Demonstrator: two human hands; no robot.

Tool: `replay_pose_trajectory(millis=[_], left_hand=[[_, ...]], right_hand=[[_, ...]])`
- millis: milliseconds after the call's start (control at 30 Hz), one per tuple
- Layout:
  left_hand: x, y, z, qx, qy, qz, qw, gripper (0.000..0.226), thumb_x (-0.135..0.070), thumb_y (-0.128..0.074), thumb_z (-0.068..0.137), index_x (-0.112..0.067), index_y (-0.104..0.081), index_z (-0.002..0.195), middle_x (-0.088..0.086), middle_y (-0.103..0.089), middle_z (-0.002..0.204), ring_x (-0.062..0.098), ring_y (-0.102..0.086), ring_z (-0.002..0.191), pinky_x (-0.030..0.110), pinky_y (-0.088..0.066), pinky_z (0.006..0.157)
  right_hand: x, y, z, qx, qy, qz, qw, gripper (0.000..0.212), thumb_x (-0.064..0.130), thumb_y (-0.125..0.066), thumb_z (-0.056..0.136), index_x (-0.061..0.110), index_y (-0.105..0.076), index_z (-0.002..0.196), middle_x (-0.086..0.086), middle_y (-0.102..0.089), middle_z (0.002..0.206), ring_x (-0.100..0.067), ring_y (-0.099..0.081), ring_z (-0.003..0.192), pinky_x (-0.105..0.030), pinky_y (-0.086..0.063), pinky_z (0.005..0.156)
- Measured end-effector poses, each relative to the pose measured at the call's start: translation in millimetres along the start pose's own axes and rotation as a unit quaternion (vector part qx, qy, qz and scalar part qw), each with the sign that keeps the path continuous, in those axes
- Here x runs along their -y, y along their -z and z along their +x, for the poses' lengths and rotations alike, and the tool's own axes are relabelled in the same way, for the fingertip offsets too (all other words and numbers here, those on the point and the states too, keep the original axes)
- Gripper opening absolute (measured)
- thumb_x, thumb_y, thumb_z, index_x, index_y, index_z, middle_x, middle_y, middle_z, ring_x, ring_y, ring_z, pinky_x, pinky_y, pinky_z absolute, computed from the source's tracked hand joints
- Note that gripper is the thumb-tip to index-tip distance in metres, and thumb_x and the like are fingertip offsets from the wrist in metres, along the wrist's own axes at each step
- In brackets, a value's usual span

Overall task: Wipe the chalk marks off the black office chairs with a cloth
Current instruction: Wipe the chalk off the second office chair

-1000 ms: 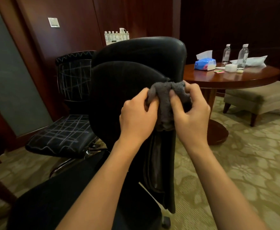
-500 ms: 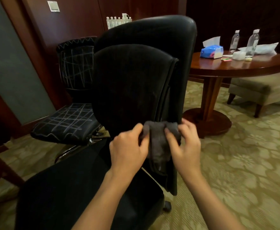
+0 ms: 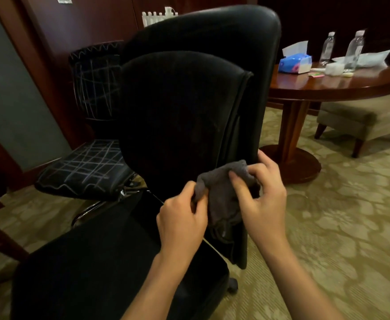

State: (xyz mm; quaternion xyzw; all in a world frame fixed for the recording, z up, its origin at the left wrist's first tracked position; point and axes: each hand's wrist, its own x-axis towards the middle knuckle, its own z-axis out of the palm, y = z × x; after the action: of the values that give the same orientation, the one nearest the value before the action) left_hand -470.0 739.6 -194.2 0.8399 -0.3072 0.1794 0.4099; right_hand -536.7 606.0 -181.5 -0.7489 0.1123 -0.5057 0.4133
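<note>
Head | both hands: left hand [image 3: 182, 219], right hand [image 3: 262, 199] grip cloth [image 3: 221, 192] | against chair [image 3: 178, 116]

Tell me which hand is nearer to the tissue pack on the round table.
Right. The right hand grips the grey cloth on the side toward the tissue pack; the left hand pinches the cloth's opposite edge, farther away.

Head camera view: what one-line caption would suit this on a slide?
Both hands, left hand and right hand, grip a grey cloth against the near black chair's backrest edge; a chalk-marked chair waits behind.
</note>
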Motion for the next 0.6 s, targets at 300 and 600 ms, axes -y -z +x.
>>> replay_pose_trajectory(millis=[300,600], left_hand=[[-52.3,20.3,106.9,-0.071,-0.038,-0.058,0.995,0.025,-0.035,-0.060,0.097,-0.028,-0.053,0.074,-0.009,-0.054,0.058,0.005,-0.055,0.056,0.026,-0.039,0.052],[-25.4,10.0,69.4,-0.027,-0.049,-0.053,0.997,0.020,-0.033,-0.058,0.099,-0.028,-0.054,0.080,-0.008,-0.053,0.058,0.006,-0.057,0.054,0.018,-0.038,0.048]], right_hand=[[30.5,-2.6,92.7,-0.084,0.062,0.049,0.993,0.010,0.028,-0.064,0.095,0.018,-0.062,0.095,-0.007,-0.059,0.104,-0.012,-0.058,0.096,-0.033,-0.051,0.085],[1.5,-13.1,47.5,-0.117,0.069,-0.017,0.991,0.012,0.018,-0.068,0.092,0.007,-0.065,0.093,-0.010,-0.052,0.120,0.002,-0.048,0.113,-0.020,-0.045,0.093]])
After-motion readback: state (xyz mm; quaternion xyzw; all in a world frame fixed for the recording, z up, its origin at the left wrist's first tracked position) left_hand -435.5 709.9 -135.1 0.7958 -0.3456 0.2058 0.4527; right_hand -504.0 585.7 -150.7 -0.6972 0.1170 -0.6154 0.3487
